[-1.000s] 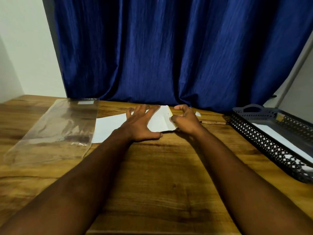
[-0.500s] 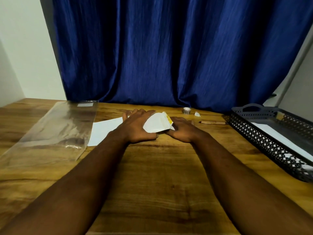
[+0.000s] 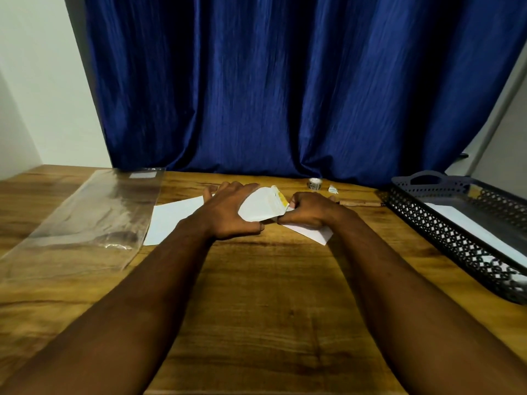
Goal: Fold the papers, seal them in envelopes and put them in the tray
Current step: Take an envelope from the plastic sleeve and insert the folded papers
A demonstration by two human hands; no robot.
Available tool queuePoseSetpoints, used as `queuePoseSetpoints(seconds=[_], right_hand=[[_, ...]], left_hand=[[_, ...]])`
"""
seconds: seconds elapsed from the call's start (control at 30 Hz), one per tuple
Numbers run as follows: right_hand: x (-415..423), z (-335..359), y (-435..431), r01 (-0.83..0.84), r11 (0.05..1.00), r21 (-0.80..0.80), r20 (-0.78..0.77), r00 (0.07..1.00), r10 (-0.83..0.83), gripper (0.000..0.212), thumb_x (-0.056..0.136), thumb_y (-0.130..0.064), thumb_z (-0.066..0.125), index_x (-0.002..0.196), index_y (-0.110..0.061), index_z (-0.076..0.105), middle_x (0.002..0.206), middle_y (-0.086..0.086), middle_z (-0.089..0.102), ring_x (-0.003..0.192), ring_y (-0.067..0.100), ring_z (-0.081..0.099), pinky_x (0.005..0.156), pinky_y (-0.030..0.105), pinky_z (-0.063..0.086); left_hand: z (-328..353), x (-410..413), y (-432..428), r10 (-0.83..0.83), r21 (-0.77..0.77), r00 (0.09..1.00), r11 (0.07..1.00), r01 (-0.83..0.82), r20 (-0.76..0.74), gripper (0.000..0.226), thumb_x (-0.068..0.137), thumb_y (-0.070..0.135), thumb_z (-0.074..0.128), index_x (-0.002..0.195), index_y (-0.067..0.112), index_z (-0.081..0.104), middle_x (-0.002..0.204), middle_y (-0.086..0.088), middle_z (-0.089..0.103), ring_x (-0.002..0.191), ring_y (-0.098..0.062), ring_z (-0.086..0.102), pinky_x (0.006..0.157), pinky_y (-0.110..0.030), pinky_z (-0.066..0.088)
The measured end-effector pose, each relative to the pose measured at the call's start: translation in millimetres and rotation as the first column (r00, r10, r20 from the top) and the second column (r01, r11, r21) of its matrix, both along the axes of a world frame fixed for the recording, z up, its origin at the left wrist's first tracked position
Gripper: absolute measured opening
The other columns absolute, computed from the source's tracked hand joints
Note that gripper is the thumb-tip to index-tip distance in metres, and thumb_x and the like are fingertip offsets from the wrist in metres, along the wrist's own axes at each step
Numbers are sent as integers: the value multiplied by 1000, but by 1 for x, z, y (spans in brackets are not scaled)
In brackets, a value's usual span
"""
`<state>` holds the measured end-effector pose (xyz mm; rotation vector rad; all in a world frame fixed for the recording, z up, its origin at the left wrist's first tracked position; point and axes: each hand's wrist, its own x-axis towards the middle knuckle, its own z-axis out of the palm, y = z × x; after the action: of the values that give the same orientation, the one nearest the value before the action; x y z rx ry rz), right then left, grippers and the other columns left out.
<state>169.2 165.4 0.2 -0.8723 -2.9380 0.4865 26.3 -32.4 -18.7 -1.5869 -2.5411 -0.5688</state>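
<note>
A white envelope point(image 3: 261, 205) with a yellow strip on its raised flap sits at the table's far middle. My left hand point(image 3: 228, 208) lies flat on it, fingers spread, thumb under its near edge. My right hand point(image 3: 309, 209) pinches the flap's right end. A folded white paper point(image 3: 313, 233) sticks out from under my right hand toward the near right. Flat on the table to the left lies another white sheet point(image 3: 171, 220), partly under my left wrist. The black mesh tray point(image 3: 456, 232) stands at the right with a white envelope point(image 3: 479, 228) inside.
A clear plastic sleeve point(image 3: 85, 215) lies on the wooden table at the left. A small tape roll point(image 3: 314, 183), a paper scrap point(image 3: 332, 189) and a wooden stick point(image 3: 360, 203) lie near the blue curtain behind my hands.
The envelope flap has lifted and curled toward the left. My right hand came nearer and a folded paper now shows beneath it. The left hand stayed on the envelope.
</note>
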Motion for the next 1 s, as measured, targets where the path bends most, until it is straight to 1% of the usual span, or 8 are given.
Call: queuePoseSetpoints(seconds=[0.07, 0.17, 0.3, 0.43, 0.53, 0.63, 0.73, 1.0], right_hand=[[0, 2, -3, 13, 1000, 3, 16, 1000, -13, 97, 53, -89, 63, 128, -28, 65, 127, 0, 67, 111, 24, 58, 104, 50, 49], [0, 3, -3, 30, 1000, -1, -21, 999, -30, 80, 75, -69, 78, 138, -23, 58, 130, 2, 64, 106, 22, 59, 78, 35, 49], [4, 2, 8, 109, 989, -103, -229, 965, -130, 59, 77, -39, 89, 121, -26, 52, 129, 5, 63, 109, 26, 62, 81, 37, 54], [14, 9, 17, 180, 977, -113, -652, 729, -209, 45, 90, -15, 78, 126, -20, 52, 127, 9, 67, 109, 27, 64, 82, 31, 47], [16, 23, 13, 11, 953, -303, -771, 585, -252, 39, 94, -13, 72, 129, -26, 59, 122, 3, 71, 104, 23, 68, 84, 34, 55], [11, 25, 10, -192, 850, -490, -644, 738, -204, 26, 90, -17, 78, 114, -27, 75, 111, 4, 80, 101, 25, 76, 89, 41, 60], [12, 17, 14, -128, 920, -370, -476, 877, -69, 21, 86, -26, 87, 107, -27, 82, 105, -5, 82, 98, 17, 77, 93, 38, 61], [26, 6, 38, 10, 905, -425, -376, 908, -187, 25, 77, -19, 94, 101, -20, 85, 102, 0, 82, 97, 24, 78, 96, 41, 62]], left_hand=[[0, 0, 0, 5, -2, 1000, 1000, -5, 2, 104, 72, 77, 64, 161, 44, 22, 160, 6, 38, 148, -20, 28, 122, -57, 11], [0, -1, 0, 17, -17, 1000, 1000, -17, 8, 104, 73, 77, 65, 162, 44, 21, 162, 4, 36, 149, -22, 27, 123, -58, 8], [-1, -4, 0, 24, -32, 1000, 999, -23, 15, 104, 74, 77, 65, 162, 45, 20, 163, 2, 35, 150, -23, 26, 121, -57, 7], [-5, -5, 3, 20, -47, 999, 999, -18, 39, 103, 77, 77, 68, 161, 47, 18, 164, 3, 33, 151, -24, 24, 121, -58, 8], [-6, -5, 6, 18, -55, 999, 998, -16, 38, 103, 77, 79, 67, 161, 48, 17, 166, 3, 31, 152, -25, 24, 121, -59, 8], [-4, -3, 6, 31, -69, 999, 997, -29, 25, 100, 79, 79, 67, 161, 44, 21, 166, 1, 31, 152, -25, 24, 121, -59, 8], [-4, -3, 6, 49, -93, 999, 995, -47, 23, 100, 80, 80, 65, 162, 40, 24, 166, -1, 31, 151, -26, 24, 122, -60, 10], [-5, -7, 5, 58, -146, 996, 988, -47, 74, 102, 78, 85, 63, 162, 48, 18, 168, 1, 29, 153, -27, 22, 121, -60, 15]])
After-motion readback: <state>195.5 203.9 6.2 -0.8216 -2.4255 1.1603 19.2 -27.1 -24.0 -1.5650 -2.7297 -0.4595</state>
